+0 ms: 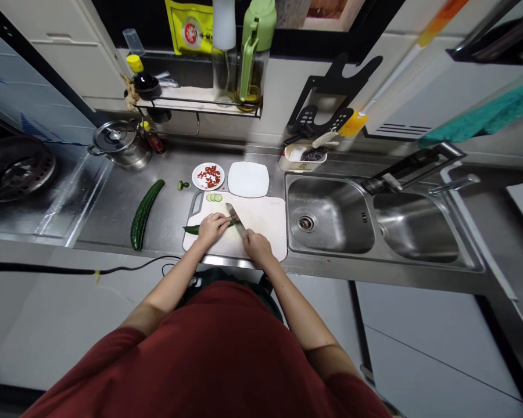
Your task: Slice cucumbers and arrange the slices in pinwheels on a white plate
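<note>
On a white cutting board [265, 223] lies a dark green cucumber [192, 230], its left end showing past my left hand [213, 229]. The fingers of that hand are wrapped over the cucumber. My right hand [258, 246] grips the handle of a knife [236, 218], whose blade crosses the cucumber's right end beside my left fingertips. Several pale cucumber slices [214, 197] lie at the board's upper left. A second, whole cucumber [144, 216] rests on the steel counter to the left.
Behind the board are a plate of chopped red pieces [208, 176], a white square plate [248, 179] and green scraps [182, 184]. A steel pot [121, 145] stands back left. The double sink [331, 215] is at the right, and a bottle shelf [200, 103] hangs above.
</note>
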The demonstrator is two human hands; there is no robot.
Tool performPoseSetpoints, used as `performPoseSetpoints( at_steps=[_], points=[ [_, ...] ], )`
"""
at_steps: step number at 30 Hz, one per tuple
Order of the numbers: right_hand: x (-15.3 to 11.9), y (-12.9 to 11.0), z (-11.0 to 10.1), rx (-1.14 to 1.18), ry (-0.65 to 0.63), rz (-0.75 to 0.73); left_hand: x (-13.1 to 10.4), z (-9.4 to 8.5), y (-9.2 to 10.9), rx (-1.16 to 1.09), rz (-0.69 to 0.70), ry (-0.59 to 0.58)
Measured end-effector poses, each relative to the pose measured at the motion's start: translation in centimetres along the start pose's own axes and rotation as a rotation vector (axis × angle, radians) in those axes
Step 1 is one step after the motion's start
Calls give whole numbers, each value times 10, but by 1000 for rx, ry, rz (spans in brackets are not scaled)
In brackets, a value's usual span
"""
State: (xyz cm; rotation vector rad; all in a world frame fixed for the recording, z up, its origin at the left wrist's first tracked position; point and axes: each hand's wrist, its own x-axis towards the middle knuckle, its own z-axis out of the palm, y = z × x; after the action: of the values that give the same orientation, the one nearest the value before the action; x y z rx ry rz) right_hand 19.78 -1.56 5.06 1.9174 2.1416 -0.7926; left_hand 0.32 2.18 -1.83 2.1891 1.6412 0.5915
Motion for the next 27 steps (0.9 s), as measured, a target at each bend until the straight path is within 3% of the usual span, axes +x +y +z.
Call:
performPoseSetpoints(
  at_steps=[12, 27],
  points=[
    [-1, -1, 3, 24, -23, -7, -2, 3, 0, 22, 2, 26],
    [-24, 11, 6, 7, -68, -20, -4, 7, -2, -1, 65, 73]
  ],
)
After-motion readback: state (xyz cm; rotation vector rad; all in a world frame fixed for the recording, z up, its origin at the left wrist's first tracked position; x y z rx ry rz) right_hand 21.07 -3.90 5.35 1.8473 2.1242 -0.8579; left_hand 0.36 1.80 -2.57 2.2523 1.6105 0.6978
